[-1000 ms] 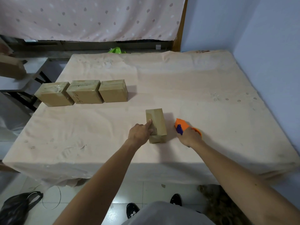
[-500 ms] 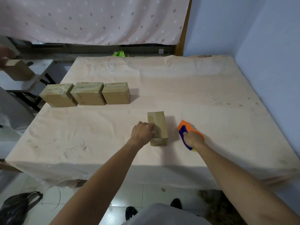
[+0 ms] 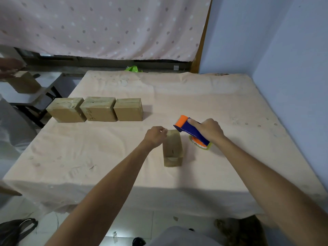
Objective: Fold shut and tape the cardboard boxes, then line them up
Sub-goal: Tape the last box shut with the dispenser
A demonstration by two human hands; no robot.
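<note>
The narrow cardboard box (image 3: 172, 148) lies mid-bench (image 3: 106, 157), pointing away from the person. The left hand (image 3: 155, 136) is at its far left corner, fingers curled against the edge, though I can't tell whether they pinch it. The right hand (image 3: 210, 130) clasps the tape dispenser (image 3: 190, 129), orange nose just beside the box's far right corner. Farther back on the left stands the row of three boxes (image 3: 98, 111).
</note>
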